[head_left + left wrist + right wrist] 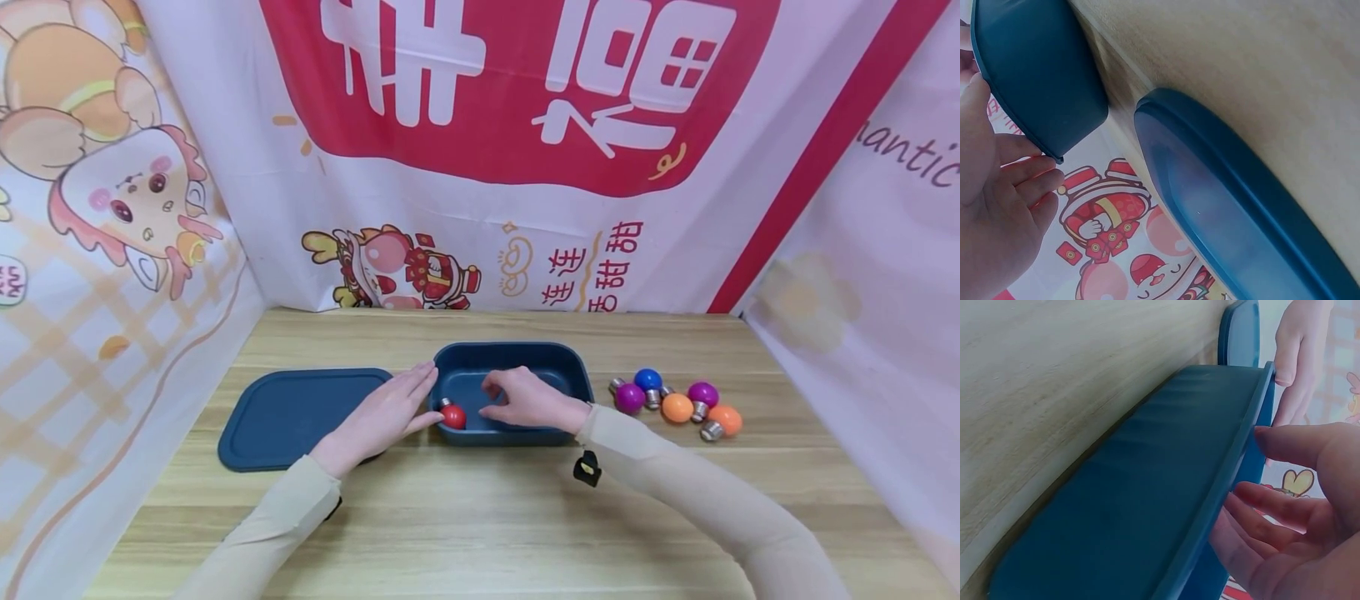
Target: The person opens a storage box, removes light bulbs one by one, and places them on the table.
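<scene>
A dark blue rectangular box (517, 435) stands on the table with a red light bulb (453, 416) lying in its near left corner. My left hand (382, 408) rests against the box's left rim with its fingers straight, and the thumb reaches toward the bulb. Over the inside of the box is my right hand (536, 398), its thumb and fingers loosely bent and apart with nothing between them. In the right wrist view, the box's long wall (1147, 469) hides part of those fingers. The left wrist view has the left fingers (1029, 172) along the box's rim.
A flat dark blue lid (300, 417) lies left of the box, partly under the left hand and forearm. To the right are several loose bulbs: purple (628, 398), blue (648, 381) and orange (677, 407) ones. Printed cloth (480, 200) hangs behind the table and along both sides.
</scene>
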Tool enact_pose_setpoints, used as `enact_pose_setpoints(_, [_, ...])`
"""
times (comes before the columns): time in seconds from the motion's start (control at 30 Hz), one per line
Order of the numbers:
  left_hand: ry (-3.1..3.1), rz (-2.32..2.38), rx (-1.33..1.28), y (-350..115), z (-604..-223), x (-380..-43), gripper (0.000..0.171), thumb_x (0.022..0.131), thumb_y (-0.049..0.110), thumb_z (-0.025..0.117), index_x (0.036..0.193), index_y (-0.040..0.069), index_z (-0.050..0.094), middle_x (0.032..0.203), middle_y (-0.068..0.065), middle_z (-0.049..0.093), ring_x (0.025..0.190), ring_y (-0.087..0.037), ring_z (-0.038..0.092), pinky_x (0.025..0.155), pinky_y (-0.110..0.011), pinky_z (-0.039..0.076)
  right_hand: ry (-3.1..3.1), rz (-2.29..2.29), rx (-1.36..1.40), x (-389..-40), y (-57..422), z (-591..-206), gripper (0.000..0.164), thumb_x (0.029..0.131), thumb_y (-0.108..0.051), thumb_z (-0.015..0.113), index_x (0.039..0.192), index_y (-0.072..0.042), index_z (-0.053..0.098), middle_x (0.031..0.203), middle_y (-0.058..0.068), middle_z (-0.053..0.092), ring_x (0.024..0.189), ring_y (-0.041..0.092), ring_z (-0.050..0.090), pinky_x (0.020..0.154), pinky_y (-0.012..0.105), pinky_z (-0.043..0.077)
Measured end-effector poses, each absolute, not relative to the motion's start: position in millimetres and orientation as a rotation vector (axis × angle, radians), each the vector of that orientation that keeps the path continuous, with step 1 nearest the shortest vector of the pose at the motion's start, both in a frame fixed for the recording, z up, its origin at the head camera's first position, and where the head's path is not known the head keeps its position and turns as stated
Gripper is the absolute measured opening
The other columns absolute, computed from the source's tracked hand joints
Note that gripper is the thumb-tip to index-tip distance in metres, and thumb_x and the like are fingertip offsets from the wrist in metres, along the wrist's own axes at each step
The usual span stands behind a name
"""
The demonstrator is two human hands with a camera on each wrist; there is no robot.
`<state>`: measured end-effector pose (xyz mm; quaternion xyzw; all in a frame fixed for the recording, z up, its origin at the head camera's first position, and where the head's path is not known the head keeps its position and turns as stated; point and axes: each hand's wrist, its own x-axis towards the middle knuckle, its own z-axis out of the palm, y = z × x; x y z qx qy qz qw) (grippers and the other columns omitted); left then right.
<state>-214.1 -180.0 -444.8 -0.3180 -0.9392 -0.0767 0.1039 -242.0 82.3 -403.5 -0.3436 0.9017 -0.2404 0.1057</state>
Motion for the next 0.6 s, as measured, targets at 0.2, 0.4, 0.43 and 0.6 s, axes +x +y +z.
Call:
enact_pose_setpoints(0.2, [-2.758,-0.219,-0.942,-180,-445,-214,0.075,0.096,0.050,0.059,0.147,-0.002,0.044,0.154,-0.020,0.044,0.142,-0.034,0.045,0.114,-0.050,0.042,2.624,-0.697,-1.040,-244,71,-404,0.039,0.091,-0.021,0.072,0.121,0.003,0.064,0.113,0.019,0.072,0.090,0.023,0.071,0.080,0.032,0.062])
enact_pose_setpoints(0.4, [-2.736,-0.215,-0.953,-180,-444,-214,0.073,0.096,0.048,0.060,0.146,-0.003,0.045,0.153,-0.021,0.045,0.141,-0.035,0.047,0.113,-0.050,0.043,2.610,-0.618,-1.013,-248,59,-405,0.041,0.092,-0.026,0.072,0.122,0.001,0.064,0.111,0.017,0.073,0.084,0.019,0.070,0.079,0.030,0.061])
enact_pose_setpoints(0.43, [-2.735,-0.215,-0.953,-180,-445,-214,0.073,0.096,0.048,0.060,0.146,-0.003,0.045,0.153,-0.021,0.045,0.141,-0.035,0.047,0.113,-0.050,0.043,2.609,-0.601,-1.002,-248,57,-406,0.041,0.092,-0.026,0.072,0.123,0.000,0.064,0.110,0.016,0.073,0.082,0.018,0.069,0.078,0.030,0.061])
enact_pose_setpoints(0.6, [-2.739,-0.218,-0.949,-180,-446,-213,0.074,0.096,0.049,0.059,0.147,-0.003,0.044,0.153,-0.020,0.044,0.142,-0.034,0.046,0.114,-0.050,0.042,2.607,-0.540,-0.958,-249,49,-406,0.041,0.093,-0.028,0.071,0.123,0.000,0.064,0.105,0.014,0.073,0.074,0.014,0.066,0.074,0.026,0.061])
